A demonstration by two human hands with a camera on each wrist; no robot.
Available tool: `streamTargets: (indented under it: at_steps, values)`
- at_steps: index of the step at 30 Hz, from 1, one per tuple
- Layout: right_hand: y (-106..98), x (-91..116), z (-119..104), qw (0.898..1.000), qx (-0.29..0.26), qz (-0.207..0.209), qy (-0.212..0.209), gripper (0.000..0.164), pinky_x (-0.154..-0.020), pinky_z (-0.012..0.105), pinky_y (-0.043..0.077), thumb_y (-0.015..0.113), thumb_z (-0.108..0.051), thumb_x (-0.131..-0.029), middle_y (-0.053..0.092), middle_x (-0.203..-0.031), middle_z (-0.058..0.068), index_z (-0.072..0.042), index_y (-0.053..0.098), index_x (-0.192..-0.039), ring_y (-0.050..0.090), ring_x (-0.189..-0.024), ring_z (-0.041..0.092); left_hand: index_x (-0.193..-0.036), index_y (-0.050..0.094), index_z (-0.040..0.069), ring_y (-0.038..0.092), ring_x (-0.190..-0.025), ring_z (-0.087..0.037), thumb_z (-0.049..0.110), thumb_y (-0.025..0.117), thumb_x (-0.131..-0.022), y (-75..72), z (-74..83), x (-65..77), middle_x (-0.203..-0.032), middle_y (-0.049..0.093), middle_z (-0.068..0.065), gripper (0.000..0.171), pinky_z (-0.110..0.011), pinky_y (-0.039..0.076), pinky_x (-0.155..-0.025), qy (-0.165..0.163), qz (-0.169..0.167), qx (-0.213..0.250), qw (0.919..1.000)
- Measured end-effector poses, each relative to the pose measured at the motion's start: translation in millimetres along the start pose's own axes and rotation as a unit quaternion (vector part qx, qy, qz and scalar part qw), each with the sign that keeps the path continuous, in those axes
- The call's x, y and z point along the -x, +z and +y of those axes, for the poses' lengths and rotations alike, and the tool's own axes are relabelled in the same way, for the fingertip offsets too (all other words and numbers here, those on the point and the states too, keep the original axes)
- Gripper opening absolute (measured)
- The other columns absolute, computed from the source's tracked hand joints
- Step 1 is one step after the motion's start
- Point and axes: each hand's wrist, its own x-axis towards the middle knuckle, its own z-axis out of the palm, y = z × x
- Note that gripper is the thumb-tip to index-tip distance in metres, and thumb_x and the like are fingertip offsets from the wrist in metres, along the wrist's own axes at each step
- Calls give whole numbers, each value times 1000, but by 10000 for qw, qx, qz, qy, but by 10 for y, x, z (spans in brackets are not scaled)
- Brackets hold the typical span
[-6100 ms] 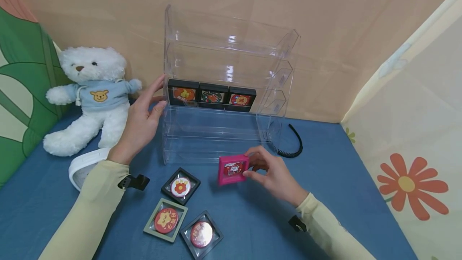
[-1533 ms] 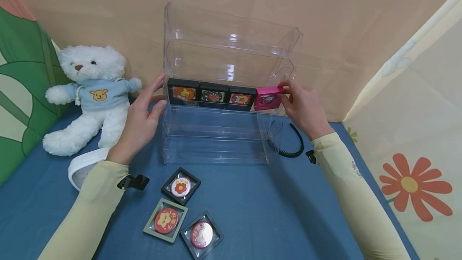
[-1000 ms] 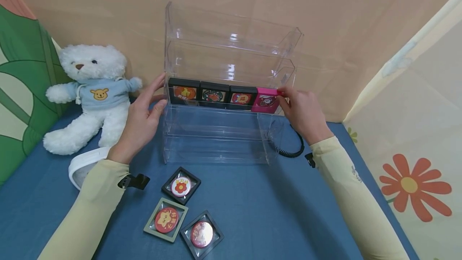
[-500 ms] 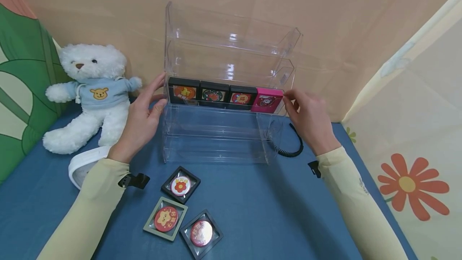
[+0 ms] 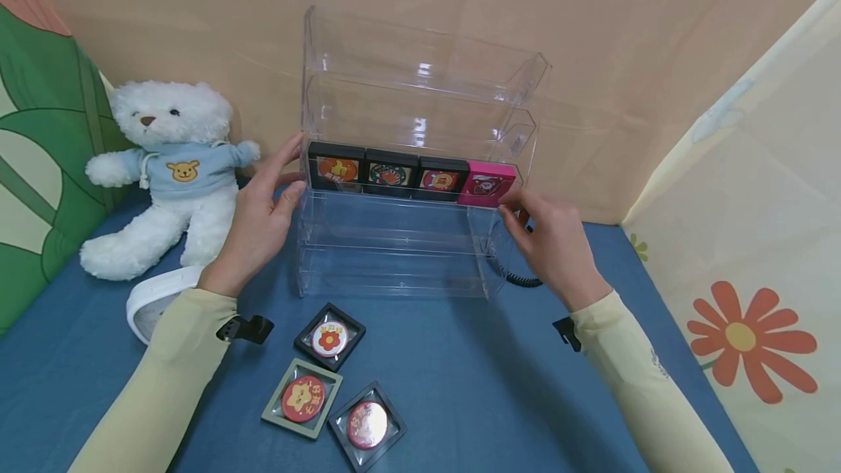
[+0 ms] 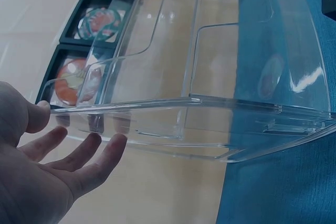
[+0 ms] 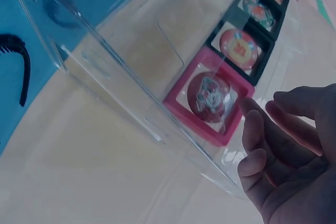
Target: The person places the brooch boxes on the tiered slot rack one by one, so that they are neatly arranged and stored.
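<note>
A clear tiered display rack point(image 5: 394, 268) stands on the blue cloth. On its middle tier, three black-framed badges point(image 5: 389, 172) and a pink-framed badge point(image 5: 488, 184) form one row, the pink one at the right end. My left hand point(image 5: 256, 221) rests its fingertips against the rack's left side; in the left wrist view, the fingers point(image 6: 86, 174) are spread along the clear panel. Just below and right of the pink frame is my right hand point(image 5: 552, 243), fingers loosely bent, holding nothing. In the right wrist view, a fingertip is beside the pink frame point(image 7: 181, 85); contact is unclear.
In front of the rack lie a black-framed badge point(image 5: 330, 339), a green-framed badge point(image 5: 302, 398) and a dark grey-framed badge point(image 5: 367, 425). A white teddy bear point(image 5: 190, 166) sits at left, near a white band point(image 5: 147, 305). A black coil point(image 5: 522, 281) lies behind my right hand.
My right hand carried the pink frame from above the cloth into the row's right end, slid it against the black frames, let go and moved down. My left hand stays at the rack's side.
</note>
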Motion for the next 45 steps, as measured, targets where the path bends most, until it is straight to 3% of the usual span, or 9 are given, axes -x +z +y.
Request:
streamTargets:
  at_steps: [14,18,31,37,45]
  values:
    - [128,229,-158,9970,-119,-744,173,21,-59,30,53,77,-14,-92,70,-94,4,-8,72,-111,59,-75,16,-160,31,34,54,-127,-41,4,51,-105,6,-2,-1,-157,41,-6,66,-63,48,-95,-12,-10,-3,10000]
    - [172,297,-203,9948,-197,-1003,7,21,-64,28,55,78,-15,-91,71,-96,2,-9,72,-111,60,-76,14,-160,31,34,54,-127,-41,4,51,-105,5,-4,0,-157,41,-6,66,-63,48,-94,-25,-17,-20,10000]
    - [372,540,-376,9840,-590,-1617,-471,20,-62,21,51,80,-18,-89,70,-96,-5,-14,71,-106,57,-75,5,-160,31,34,54,-128,-41,3,51,-105,-2,-2,1,-157,41,-7,67,-64,48,-94,-47,-38,-18,10000]
    - [471,624,-397,9694,-896,-2124,-844,22,-66,24,54,79,-15,-90,71,-101,-3,-15,70,-110,58,-76,4,-161,30,33,54,-128,-42,5,51,-105,-7,4,5,-157,40,-8,66,-64,48,-95,-75,-60,-10,10000]
    - [641,760,-459,9313,-1435,-3137,-1164,23,-66,18,50,75,-19,-94,71,-105,-1,-12,70,-116,57,-77,1,-161,30,34,53,-128,-41,5,51,-105,-10,2,4,-157,40,-7,66,-63,48,-95,-77,-60,10,10000]
